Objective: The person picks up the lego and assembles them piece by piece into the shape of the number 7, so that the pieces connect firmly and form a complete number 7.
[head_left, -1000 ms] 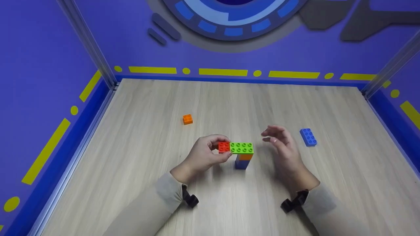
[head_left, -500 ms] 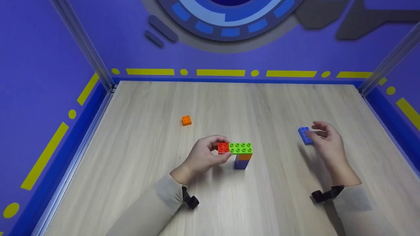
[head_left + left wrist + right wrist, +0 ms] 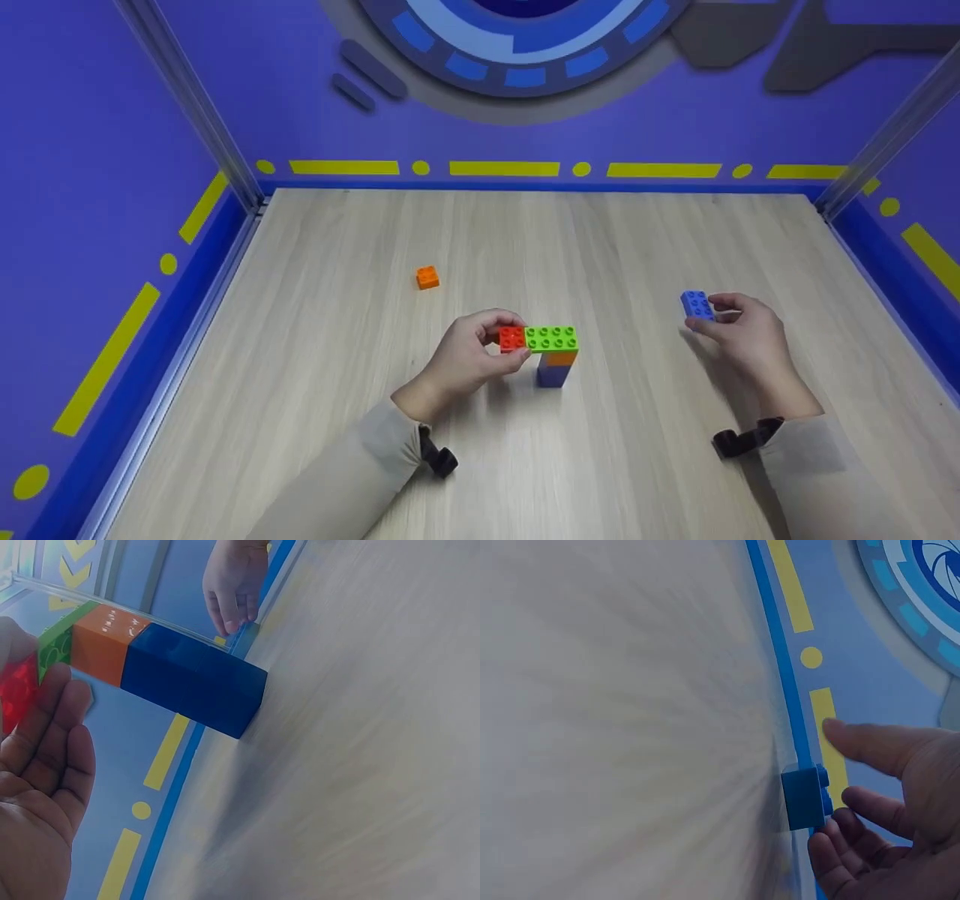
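Observation:
My left hand [image 3: 469, 352] pinches a red toy brick [image 3: 512, 337] between thumb and fingers. Beside it is a bright green brick [image 3: 552, 339], set on top of a small tower. Under the green one come an orange brick [image 3: 109, 641] and a dark blue base [image 3: 195, 679] standing on the table. The red brick sits at the green brick's left end, over the table. At the right, my right hand [image 3: 750, 341] has thumb and fingers spread around a loose blue brick [image 3: 696, 304]. The right wrist view shows a gap between the thumb and this blue brick [image 3: 804, 799].
A small orange brick [image 3: 427, 277] lies farther back, left of the tower. The wooden table [image 3: 360, 232] is bounded by blue panels [image 3: 225, 75] with metal corner posts. Dark camera mounts are strapped at both wrists.
My right hand has moved right, from beside the tower to the loose blue brick, its thumb now at the brick's near side. My left hand stays on the red brick.

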The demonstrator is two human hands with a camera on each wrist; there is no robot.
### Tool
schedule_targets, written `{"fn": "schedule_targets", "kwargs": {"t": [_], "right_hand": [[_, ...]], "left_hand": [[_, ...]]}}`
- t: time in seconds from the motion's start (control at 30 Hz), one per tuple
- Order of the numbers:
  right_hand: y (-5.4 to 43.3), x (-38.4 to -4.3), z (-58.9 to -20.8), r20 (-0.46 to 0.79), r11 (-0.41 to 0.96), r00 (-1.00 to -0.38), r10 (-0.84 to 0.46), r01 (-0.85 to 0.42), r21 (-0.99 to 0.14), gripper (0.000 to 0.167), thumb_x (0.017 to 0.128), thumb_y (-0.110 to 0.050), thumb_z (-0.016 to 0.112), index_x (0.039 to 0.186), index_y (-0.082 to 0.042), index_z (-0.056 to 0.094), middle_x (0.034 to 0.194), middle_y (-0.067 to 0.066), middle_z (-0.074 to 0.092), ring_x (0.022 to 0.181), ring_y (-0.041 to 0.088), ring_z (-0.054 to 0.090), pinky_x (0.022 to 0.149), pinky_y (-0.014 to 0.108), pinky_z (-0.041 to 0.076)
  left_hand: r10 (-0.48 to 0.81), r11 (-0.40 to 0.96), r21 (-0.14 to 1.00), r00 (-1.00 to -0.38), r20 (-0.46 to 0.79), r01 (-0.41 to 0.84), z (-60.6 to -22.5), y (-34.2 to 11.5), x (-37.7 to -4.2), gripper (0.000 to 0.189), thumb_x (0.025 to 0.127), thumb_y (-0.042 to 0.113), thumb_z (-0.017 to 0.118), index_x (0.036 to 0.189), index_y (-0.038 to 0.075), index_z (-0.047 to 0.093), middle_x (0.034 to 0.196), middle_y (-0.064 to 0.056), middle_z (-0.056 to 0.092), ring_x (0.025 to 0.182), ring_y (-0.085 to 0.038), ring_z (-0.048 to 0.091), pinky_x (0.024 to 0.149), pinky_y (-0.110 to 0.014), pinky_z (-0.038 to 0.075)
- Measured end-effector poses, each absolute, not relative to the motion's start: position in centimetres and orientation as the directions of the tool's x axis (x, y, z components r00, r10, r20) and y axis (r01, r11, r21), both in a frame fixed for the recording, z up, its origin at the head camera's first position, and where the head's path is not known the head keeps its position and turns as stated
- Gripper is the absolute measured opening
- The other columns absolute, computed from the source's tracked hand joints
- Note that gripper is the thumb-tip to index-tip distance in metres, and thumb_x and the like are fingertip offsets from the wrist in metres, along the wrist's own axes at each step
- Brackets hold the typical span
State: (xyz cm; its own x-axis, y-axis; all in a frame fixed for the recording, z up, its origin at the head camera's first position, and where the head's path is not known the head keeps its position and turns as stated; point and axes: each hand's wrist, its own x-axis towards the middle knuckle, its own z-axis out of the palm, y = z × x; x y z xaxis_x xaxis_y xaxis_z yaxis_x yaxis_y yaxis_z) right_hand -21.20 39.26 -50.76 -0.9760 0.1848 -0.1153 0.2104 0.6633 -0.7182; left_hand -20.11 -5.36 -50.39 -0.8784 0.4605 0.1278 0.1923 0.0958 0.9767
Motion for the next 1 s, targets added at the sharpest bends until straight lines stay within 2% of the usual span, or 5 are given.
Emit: {"fn": "schedule_targets", "kwargs": {"t": [0.2,0.4,0.73,0.83,1.0], "right_hand": [[38.9,-21.4,-50.8,-0.09,0.714,-0.975,0.206,0.212,-0.668,0.068,0.104,-0.031,0.082,0.154,0.01,0.058,0.145,0.034,0.066,0.129,0.046,0.067,0.074,0.01,0.05],[38.7,-21.5,-50.6,-0.076,0.717,-0.974,0.211,0.207,-0.665,0.066,0.103,-0.026,0.081,0.152,0.013,0.06,0.141,0.034,0.07,0.123,0.042,0.07,0.074,0.008,0.047],[37.1,-21.5,-50.2,-0.022,0.703,-0.974,0.224,0.177,-0.689,0.051,0.105,-0.031,0.075,0.146,0.0,0.074,0.141,0.028,0.077,0.132,0.043,0.072,0.08,0.007,0.045],[36.3,-21.6,-49.9,0.023,0.704,-0.975,0.22,0.142,-0.696,0.044,0.105,-0.033,0.076,0.138,-0.003,0.08,0.135,0.024,0.081,0.123,0.033,0.074,0.082,0.009,0.047],[35.1,-21.8,-49.2,0.086,0.662,-0.977,0.197,0.068,-0.746,0.036,0.104,-0.031,0.08,0.128,-0.004,0.085,0.123,0.02,0.084,0.097,0.001,0.069,0.079,0.011,0.053]], "left_hand": [[0.463,0.094,0.976,-0.876,0.134,0.198,-50.4,-5.3,-20.1,0.033,0.097,0.014,0.083,0.128,0.003,0.076,0.114,-0.012,0.084,0.098,-0.013,0.069,0.084,-0.028,0.059],[0.461,0.098,0.973,-0.876,0.143,0.21,-50.4,-5.3,-20.1,0.033,0.097,0.014,0.084,0.127,0.003,0.076,0.112,-0.011,0.083,0.096,-0.013,0.068,0.081,-0.028,0.057],[0.461,0.094,0.975,-0.877,0.135,0.2,-50.3,-5.3,-20.2,0.034,0.096,0.015,0.085,0.128,0.004,0.077,0.113,-0.011,0.083,0.096,-0.014,0.068,0.083,-0.029,0.057],[0.461,0.094,0.975,-0.877,0.136,0.2,-50.5,-5.3,-20.2,0.034,0.096,0.014,0.084,0.128,0.004,0.077,0.114,-0.011,0.084,0.097,-0.013,0.068,0.083,-0.029,0.057],[0.463,0.084,0.972,-0.872,0.157,0.219,-50.5,-5.2,-20.2,0.034,0.096,0.013,0.084,0.127,0.001,0.076,0.112,-0.014,0.084,0.095,-0.012,0.069,0.081,-0.026,0.057]]}}
